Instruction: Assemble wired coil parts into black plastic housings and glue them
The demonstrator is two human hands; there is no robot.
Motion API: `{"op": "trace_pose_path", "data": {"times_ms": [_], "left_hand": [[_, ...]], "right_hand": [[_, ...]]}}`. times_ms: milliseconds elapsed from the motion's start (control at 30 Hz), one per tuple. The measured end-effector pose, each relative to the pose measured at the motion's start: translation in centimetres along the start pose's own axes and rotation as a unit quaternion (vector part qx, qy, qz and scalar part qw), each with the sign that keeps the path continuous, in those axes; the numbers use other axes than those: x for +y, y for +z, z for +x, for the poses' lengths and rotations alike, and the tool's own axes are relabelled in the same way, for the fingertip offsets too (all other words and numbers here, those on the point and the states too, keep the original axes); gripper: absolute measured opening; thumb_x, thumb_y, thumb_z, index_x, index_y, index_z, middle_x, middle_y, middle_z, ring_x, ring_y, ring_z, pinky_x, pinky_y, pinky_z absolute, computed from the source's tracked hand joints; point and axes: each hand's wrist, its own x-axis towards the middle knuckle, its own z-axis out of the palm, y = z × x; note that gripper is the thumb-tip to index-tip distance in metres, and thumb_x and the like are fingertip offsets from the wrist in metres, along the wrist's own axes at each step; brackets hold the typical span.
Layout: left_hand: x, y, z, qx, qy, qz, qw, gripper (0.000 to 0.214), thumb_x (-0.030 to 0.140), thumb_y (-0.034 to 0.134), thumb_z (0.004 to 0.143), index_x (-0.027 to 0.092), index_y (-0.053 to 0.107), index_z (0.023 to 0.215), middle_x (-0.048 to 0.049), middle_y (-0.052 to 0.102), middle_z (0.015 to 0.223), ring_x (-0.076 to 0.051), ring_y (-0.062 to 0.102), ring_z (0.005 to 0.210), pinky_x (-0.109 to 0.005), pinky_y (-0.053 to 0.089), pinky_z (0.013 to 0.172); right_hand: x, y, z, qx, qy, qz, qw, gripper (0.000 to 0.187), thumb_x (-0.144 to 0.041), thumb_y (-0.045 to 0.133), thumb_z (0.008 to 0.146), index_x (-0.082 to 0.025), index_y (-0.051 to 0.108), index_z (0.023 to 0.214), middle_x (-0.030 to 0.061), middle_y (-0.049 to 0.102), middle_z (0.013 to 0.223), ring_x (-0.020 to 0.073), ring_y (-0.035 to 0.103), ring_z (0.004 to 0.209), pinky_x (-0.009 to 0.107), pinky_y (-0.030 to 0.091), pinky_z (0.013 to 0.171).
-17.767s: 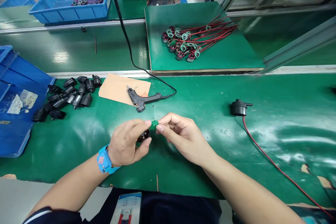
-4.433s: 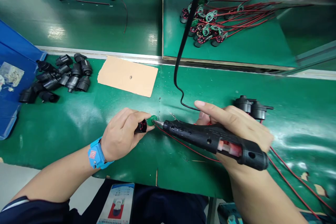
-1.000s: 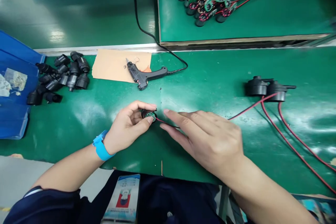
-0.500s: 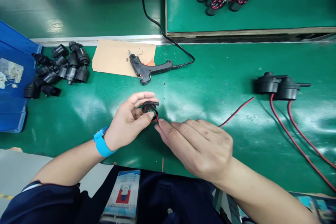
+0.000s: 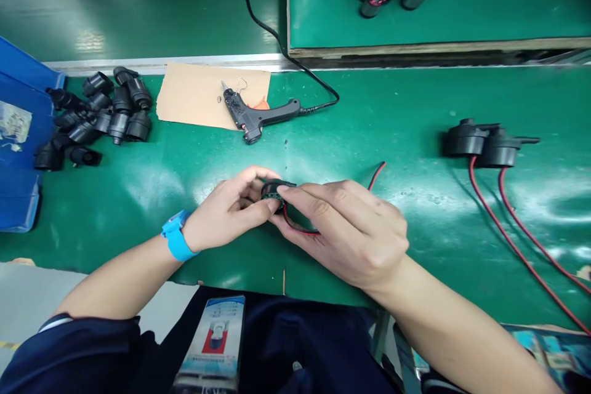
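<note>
My left hand (image 5: 233, 206) is closed round a small round black plastic housing (image 5: 272, 188) with a side spout. A green circuit board (image 5: 273, 196) shows in its open face, with my left thumb against it. My right hand (image 5: 353, 231) pinches the housing from the right, its index fingertip by the spout and its thumb partly hidden below. A red-and-black wire (image 5: 299, 230) bows out of the housing and passes under my right hand. Its far end (image 5: 377, 173) sticks out beyond the knuckles.
A black glue gun (image 5: 258, 116) lies on cardboard (image 5: 189, 95), its cord running backward. To the left are several black housings (image 5: 120, 112) beside a blue bin (image 5: 23, 188). Two wired housings (image 5: 466, 138) stand at right. Wired motor parts (image 5: 376, 0) lie on the raised shelf (image 5: 508, 6).
My right fingers have moved from pinching the wire near the housing onto the housing itself. The wire now bows outward. The housing has shifted slightly right.
</note>
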Motion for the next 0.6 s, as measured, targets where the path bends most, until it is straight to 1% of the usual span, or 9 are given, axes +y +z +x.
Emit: {"op": "trace_pose_path", "data": {"times_ms": [67, 100, 233, 300, 367, 433, 500, 567, 600], "left_hand": [[-0.1, 0.0, 0.0, -0.018, 0.019, -0.004, 1.000, 0.037, 0.031, 0.062, 0.092, 0.016, 0.058, 0.126, -0.0084, 0.071, 0.107, -0.019, 0.070, 0.091, -0.030, 0.059, 0.077], [-0.1, 0.1, 0.0, -0.014, 0.028, -0.008, 0.999, 0.037, 0.030, 0.061, 0.093, 0.016, 0.058, 0.127, -0.0077, 0.072, 0.105, -0.019, 0.070, 0.092, -0.030, 0.059, 0.077], [0.0, 0.6, -0.2, 0.054, 0.067, 0.018, 0.996, 0.038, 0.027, 0.066, 0.087, 0.017, 0.063, 0.124, -0.0070, 0.074, 0.104, -0.020, 0.071, 0.094, -0.030, 0.059, 0.079], [0.2, 0.7, -0.2, 0.088, 0.076, 0.042, 0.992, 0.037, 0.027, 0.067, 0.085, 0.017, 0.064, 0.120, -0.0064, 0.075, 0.100, -0.020, 0.071, 0.093, -0.030, 0.059, 0.079], [0.4, 0.5, -0.3, 0.113, 0.072, 0.067, 0.989, 0.035, 0.027, 0.067, 0.083, 0.017, 0.066, 0.117, -0.0053, 0.075, 0.094, -0.019, 0.071, 0.089, -0.030, 0.059, 0.079], [0.6, 0.2, -0.4, 0.130, 0.066, 0.086, 0.986, 0.033, 0.028, 0.067, 0.083, 0.016, 0.066, 0.114, -0.0048, 0.075, 0.091, -0.018, 0.071, 0.085, -0.029, 0.058, 0.078], [0.6, -0.1, -0.5, 0.142, 0.067, 0.101, 0.982, 0.034, 0.029, 0.066, 0.083, 0.015, 0.067, 0.114, -0.0051, 0.075, 0.091, -0.017, 0.071, 0.082, -0.029, 0.058, 0.076], [0.5, -0.2, -0.5, 0.152, 0.069, 0.133, 0.977, 0.034, 0.029, 0.065, 0.084, 0.015, 0.066, 0.115, -0.0054, 0.075, 0.091, -0.018, 0.072, 0.080, -0.029, 0.058, 0.075], [0.6, -0.1, -0.3, 0.155, 0.070, 0.161, 0.972, 0.033, 0.029, 0.065, 0.084, 0.016, 0.067, 0.115, -0.0050, 0.075, 0.090, -0.018, 0.072, 0.079, -0.029, 0.058, 0.073]], "right_hand": [[0.2, 0.1, -0.1, 0.002, -0.008, 0.005, 1.000, 0.023, -0.021, 0.079, 0.085, -0.010, 0.070, 0.104, 0.0062, 0.078, 0.086, 0.0147, 0.069, 0.072, 0.027, 0.056, 0.067], [0.2, 0.2, -0.2, 0.004, -0.010, 0.007, 1.000, 0.025, -0.021, 0.079, 0.085, -0.010, 0.070, 0.105, 0.0065, 0.078, 0.086, 0.0148, 0.069, 0.072, 0.028, 0.056, 0.067], [0.0, 0.2, -0.2, 0.003, -0.002, 0.012, 1.000, 0.028, -0.021, 0.079, 0.085, -0.010, 0.068, 0.109, 0.0064, 0.078, 0.091, 0.0143, 0.069, 0.073, 0.028, 0.053, 0.067], [-0.2, -0.6, -0.1, -0.026, 0.003, -0.008, 1.000, 0.032, -0.024, 0.077, 0.088, -0.011, 0.067, 0.115, 0.0048, 0.078, 0.090, 0.0135, 0.068, 0.070, 0.028, 0.051, 0.064], [-0.4, -2.1, -0.2, -0.072, 0.008, -0.043, 0.996, 0.038, -0.033, 0.074, 0.091, -0.011, 0.065, 0.121, 0.0013, 0.074, 0.078, 0.0132, 0.065, 0.062, 0.030, 0.047, 0.059], [-0.6, -4.3, -0.8, -0.112, 0.025, -0.070, 0.991, 0.038, -0.040, 0.068, 0.095, -0.011, 0.066, 0.121, -0.0017, 0.067, 0.066, 0.0133, 0.060, 0.055, 0.031, 0.043, 0.056], [-0.8, -6.7, -2.2, -0.132, 0.056, -0.071, 0.987, 0.026, -0.034, 0.063, 0.099, -0.013, 0.069, 0.114, -0.0019, 0.065, 0.065, 0.0126, 0.059, 0.054, 0.030, 0.044, 0.058], [-1.1, -8.7, -4.2, -0.142, 0.099, -0.060, 0.983, 0.016, -0.023, 0.059, 0.101, -0.015, 0.070, 0.110, -0.0003, 0.069, 0.073, 0.0114, 0.062, 0.058, 0.028, 0.046, 0.061], [-1.2, -9.5, -5.3, -0.146, 0.122, -0.052, 0.980, 0.016, -0.019, 0.058, 0.101, -0.016, 0.071, 0.110, 0.0005, 0.071, 0.078, 0.0109, 0.064, 0.062, 0.027, 0.048, 0.063]]}}
